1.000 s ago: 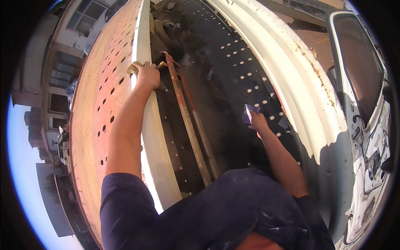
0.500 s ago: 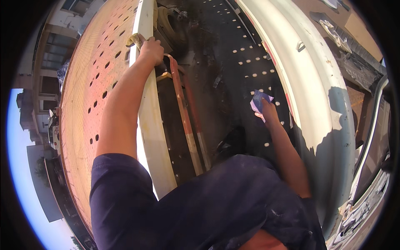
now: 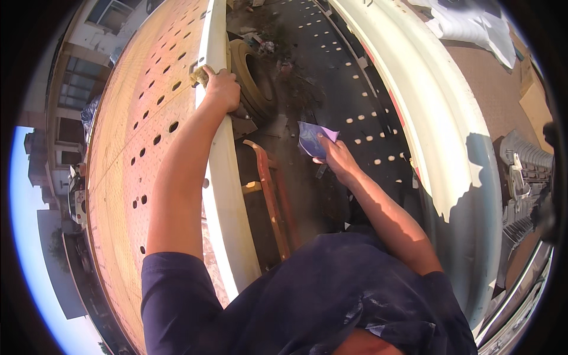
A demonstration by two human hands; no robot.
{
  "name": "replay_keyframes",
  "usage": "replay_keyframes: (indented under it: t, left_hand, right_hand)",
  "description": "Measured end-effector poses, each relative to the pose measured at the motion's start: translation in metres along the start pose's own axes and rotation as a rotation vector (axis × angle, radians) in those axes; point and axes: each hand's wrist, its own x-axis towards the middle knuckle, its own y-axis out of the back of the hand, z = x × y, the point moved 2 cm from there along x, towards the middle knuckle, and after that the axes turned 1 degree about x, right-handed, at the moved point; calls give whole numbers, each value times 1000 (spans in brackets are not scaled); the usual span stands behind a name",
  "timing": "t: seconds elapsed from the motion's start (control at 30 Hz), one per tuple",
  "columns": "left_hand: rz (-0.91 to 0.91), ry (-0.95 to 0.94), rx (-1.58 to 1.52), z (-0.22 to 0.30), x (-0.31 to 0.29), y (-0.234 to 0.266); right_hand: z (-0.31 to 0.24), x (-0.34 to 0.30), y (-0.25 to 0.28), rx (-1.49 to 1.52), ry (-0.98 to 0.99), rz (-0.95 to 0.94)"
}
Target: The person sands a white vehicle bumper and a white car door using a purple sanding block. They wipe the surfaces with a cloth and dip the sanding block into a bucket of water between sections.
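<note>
My left hand (image 3: 225, 92) is closed at the edge of a long white beam (image 3: 220, 171), gripping a crumpled yellowish-brown pad (image 3: 202, 75) against its top. Whether the pad is sponge or cloth I cannot tell. Further right, my right hand (image 3: 339, 157) holds a folded purple sheet (image 3: 315, 139), thumb on its upper face. The sheet hangs in the gap between the beam and a curved cream-white panel (image 3: 408, 77), apart from both. Its material, paper or cloth, is unclear.
On the left lies a slanted, yellowish-red metal deck (image 3: 127, 142) with rows of holes. Below the beam are a tyre (image 3: 251, 80) and a red bracket (image 3: 266, 189). A dark perforated panel (image 3: 334, 77) borders the gap. Brown cardboard (image 3: 535, 100) lies at far right.
My left hand has moved forward along the beam with the yellowish pad. My right hand has swung left with the purple sheet, away from the cream-white panel. The view has shifted forward.
</note>
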Motion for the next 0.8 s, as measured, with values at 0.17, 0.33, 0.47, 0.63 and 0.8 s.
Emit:
replay_keyframes:
  t: [0.17,0.33,0.47,0.63,0.8]
  left_hand:
    - [-13,-2,14,-50,119,-2]
    - [-7,20,-15,-100,221,3]
    - [16,27,-27,-144,310,-5]
    - [6,32,-40,-194,421,-3]
    - [39,60,-43,-254,541,-16]
  right_hand:
    - [-40,121,-15,95,2,-37]
    - [-108,241,12,102,-16,-13]
    - [-157,326,27,78,111,29]
    - [-185,424,53,-42,116,114]
    - [-239,537,40,64,46,102]
